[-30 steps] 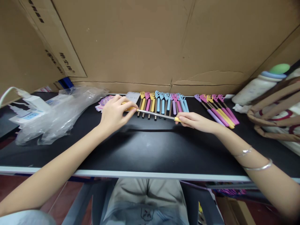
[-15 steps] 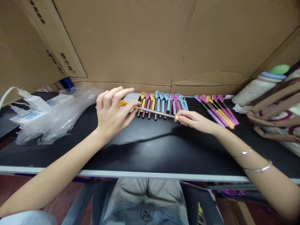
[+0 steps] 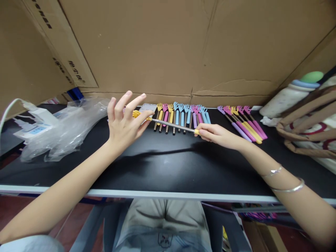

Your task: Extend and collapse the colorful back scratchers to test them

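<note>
A yellow back scratcher (image 3: 173,125) with a metal rod stretches between my two hands above the table. My left hand (image 3: 123,122) pinches its neck between thumb and index finger, the other fingers raised and spread. The yellow claw head (image 3: 135,114) is partly hidden behind those fingers. My right hand (image 3: 214,134) is closed round the yellow handle, most of which is covered by the fingers. Just behind the rod lies a row of back scratchers (image 3: 182,117) in yellow, pink, blue and purple, claws toward the cardboard.
A second group of back scratchers (image 3: 245,127) lies to the right. Beyond it are a white bottle (image 3: 287,96) and a brown-handled bag (image 3: 309,122). At left, clear plastic bags (image 3: 65,129) lie against a power strip (image 3: 35,129). A phone (image 3: 147,108) lies behind my left hand. Cardboard (image 3: 147,45) walls the back.
My left hand's middle and ring fingers have lifted and spread a little more. The pinch has shifted slightly left along with the back scratcher; my right hand has hardly moved.
</note>
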The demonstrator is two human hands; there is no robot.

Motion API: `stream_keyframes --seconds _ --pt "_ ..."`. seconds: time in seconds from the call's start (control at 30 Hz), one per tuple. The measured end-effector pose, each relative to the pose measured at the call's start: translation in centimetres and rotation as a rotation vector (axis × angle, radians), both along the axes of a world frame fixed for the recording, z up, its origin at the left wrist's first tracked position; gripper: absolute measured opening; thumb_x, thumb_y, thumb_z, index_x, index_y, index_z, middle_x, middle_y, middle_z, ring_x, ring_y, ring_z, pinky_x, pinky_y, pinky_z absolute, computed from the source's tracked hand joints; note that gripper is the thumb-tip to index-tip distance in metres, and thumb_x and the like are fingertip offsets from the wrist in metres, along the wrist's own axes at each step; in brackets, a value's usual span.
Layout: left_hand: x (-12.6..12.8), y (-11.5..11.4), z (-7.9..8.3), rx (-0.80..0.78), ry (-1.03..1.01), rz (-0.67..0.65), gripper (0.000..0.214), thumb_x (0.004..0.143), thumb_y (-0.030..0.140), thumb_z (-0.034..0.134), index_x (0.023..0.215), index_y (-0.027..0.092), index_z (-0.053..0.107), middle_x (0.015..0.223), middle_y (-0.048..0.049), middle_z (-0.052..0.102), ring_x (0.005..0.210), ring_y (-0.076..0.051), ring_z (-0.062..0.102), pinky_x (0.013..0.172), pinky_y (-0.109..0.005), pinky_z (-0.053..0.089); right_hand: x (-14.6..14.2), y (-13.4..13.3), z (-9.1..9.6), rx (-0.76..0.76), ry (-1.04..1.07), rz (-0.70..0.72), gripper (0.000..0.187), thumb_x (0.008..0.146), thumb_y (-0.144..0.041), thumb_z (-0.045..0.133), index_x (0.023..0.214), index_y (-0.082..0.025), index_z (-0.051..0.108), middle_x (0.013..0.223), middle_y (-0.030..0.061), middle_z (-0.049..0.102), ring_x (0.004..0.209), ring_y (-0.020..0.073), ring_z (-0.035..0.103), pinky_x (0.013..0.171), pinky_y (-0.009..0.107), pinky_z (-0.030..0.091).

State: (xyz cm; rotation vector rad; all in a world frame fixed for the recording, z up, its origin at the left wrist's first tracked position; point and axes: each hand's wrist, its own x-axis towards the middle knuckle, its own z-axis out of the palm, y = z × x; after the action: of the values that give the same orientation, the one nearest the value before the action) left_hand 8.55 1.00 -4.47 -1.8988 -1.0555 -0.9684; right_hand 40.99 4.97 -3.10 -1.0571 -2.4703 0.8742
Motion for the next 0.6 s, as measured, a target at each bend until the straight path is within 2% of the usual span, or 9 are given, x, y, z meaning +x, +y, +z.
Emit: stream_keyframes --seconds 0.1,0.27,0.4,0.5,0.6 --pt "0.2 0.3 -0.1 0.051 0.137 -0.005 0.011 0.089 0.027 0.056 0.099 0.028 0.062 0.136 0.0005 0.054 0.133 -0.026 0.039 0.112 -0.053 0.021 0.0 0.0 0.0 -0.001 -0.009 0.006 0.042 0.093 -0.053 0.037 0.089 -0.016 0.057 0.062 -0.0031 0.044 0.057 0.01 0.042 0.06 0.025 0.034" --pt "1.1 0.2 -0.3 0.171 0.307 0.018 0.009 0.09 0.019 0.056 0.088 0.025 0.062 0.108 0.0059 0.07 0.11 -0.018 0.059 0.115 -0.045 0.017 -0.1 0.0 -0.2 -0.011 -0.046 0.022 0.044 0.093 -0.053 0.036 0.089 -0.016 0.059 0.06 -0.0034 0.043 0.057 0.0105 0.042 0.061 0.025 0.034" --pt "1.5 -0.2 -0.3 0.089 0.338 0.007 0.016 0.091 0.015 0.052 0.095 0.025 0.063 0.101 0.0069 0.072 0.102 -0.015 0.062 0.115 -0.043 0.018 -0.2 -0.1 -0.2 -0.008 -0.056 0.019 0.044 0.093 -0.053 0.035 0.09 -0.015 0.059 0.059 -0.0033 0.043 0.057 0.0107 0.043 0.062 0.025 0.035" --pt "1.7 -0.5 -0.3 -0.028 0.333 -0.042 0.022 0.093 0.014 0.048 0.101 0.025 0.064 0.086 0.0049 0.072 0.09 -0.014 0.064 0.109 -0.041 0.028 -0.3 -0.2 -0.2 -0.002 -0.062 0.018 0.045 0.093 -0.053 0.035 0.09 -0.015 0.059 0.058 -0.0032 0.044 0.057 0.0108 0.044 0.062 0.025 0.035" --pt "1.9 -0.6 -0.4 -0.079 0.363 -0.073 0.027 0.094 0.011 0.044 0.105 0.023 0.065 0.072 0.0032 0.069 0.072 -0.012 0.062 0.099 -0.036 0.038 -0.3 -0.2 -0.3 0.012 -0.077 0.016 0.045 0.093 -0.053 0.035 0.089 -0.016 0.06 0.059 -0.0028 0.046 0.056 0.0108 0.045 0.063 0.025 0.036"
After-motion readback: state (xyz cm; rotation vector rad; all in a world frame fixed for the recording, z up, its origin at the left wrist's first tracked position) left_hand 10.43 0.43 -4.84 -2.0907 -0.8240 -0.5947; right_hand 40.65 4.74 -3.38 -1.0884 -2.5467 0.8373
